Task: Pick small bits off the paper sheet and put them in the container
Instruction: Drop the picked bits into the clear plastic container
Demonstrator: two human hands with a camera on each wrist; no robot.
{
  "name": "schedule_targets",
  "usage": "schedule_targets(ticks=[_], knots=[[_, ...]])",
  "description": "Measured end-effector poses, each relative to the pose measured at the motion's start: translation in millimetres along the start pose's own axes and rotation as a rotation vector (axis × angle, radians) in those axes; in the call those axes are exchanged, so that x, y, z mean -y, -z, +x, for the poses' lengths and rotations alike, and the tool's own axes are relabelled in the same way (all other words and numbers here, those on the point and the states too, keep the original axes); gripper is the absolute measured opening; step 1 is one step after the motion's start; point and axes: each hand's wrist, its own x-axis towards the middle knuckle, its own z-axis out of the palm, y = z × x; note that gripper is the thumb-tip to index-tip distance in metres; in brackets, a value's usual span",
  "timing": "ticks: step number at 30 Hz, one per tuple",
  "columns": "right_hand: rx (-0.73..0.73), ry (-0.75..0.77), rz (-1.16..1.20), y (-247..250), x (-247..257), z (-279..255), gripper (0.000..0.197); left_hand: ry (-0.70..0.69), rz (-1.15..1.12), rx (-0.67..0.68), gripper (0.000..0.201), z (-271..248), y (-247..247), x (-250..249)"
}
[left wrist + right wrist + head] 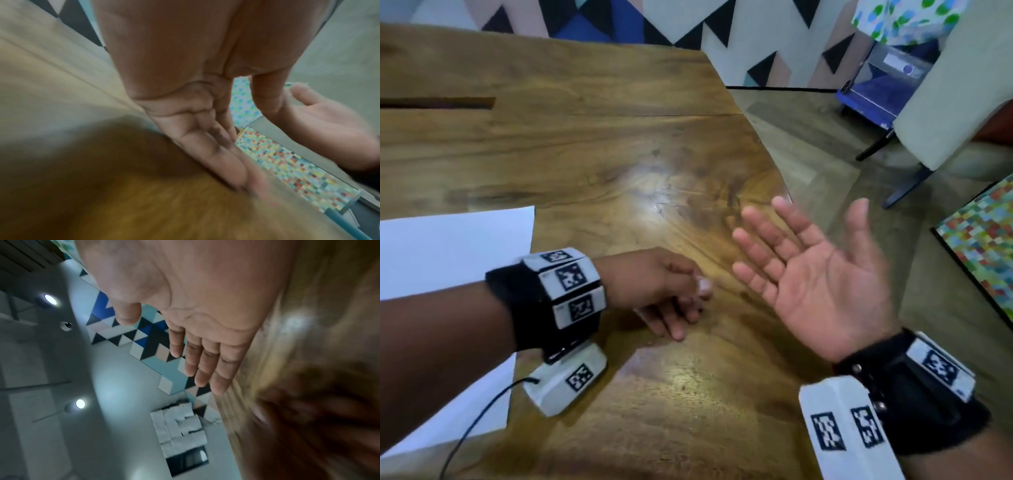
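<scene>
Hovering palm-up over the wooden table, the right hand has its fingers spread and straight, holding nothing. Beside it, the left hand points straight fingers down, touching the tabletop. The white paper sheet lies at the table's left edge; its small bits cannot be made out.

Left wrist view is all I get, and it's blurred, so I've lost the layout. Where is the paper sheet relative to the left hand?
Observer: In the head view the white paper sheet lies on the left of the table, partly under the left forearm. The left hand is past its right edge, over bare wood.
Operator: Any bits on the sheet?
Observer: None show on the part of it in view.
Operator: And the container?
Observer: Neither the head view nor the right wrist view shows it.
</scene>
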Motion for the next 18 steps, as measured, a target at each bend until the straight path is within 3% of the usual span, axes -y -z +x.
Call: schedule_targets(ticks=[2, 5, 7, 10, 12, 15, 18], knots=[[0.049, -0.147, -0.039, 10.8, -23.5, -21.1, 0.082, -0.108, 0.046, -0.114, 0.024, 12.4, -2.6, -7.2], [0.044, -0.387, -0.16, 36.9, -38.1, -34.1, 0.083, -0.188, 0.058, -0.219, 0.022, 14.2, -0.6, -12.4], [-0.023, -0.414, -0.184, 53.5, -23.7, -24.4, 0.081, -0.121, 0.014, -0.056, 0.034, 4.1, -3.2, -11.2], [-0.14, -0.254, -0.179, 62.1, 6.3, -3.0, 0.082, 0.102, 0.075, 0.399, 0.054, -10.4, -26.9, -3.9], [-0.187, -0.121, -0.212, 56.2, 20.8, 8.8, 0.084, 0.149, 0.108, 0.504, 0.048, -7.4, -43.7, -0.4], [-0.141, -0.071, -0.235, 48.5, 34.7, 7.6, 0.082, 0.069, 0.059, 0.334, 0.032, 15.8, -46.0, -6.1], [-0.002, -0.228, -0.195, 59.4, 36.2, -13.8, 0.079, -0.083, 0.06, 0.066, 0.032, 34.7, -25.3, -22.5]])
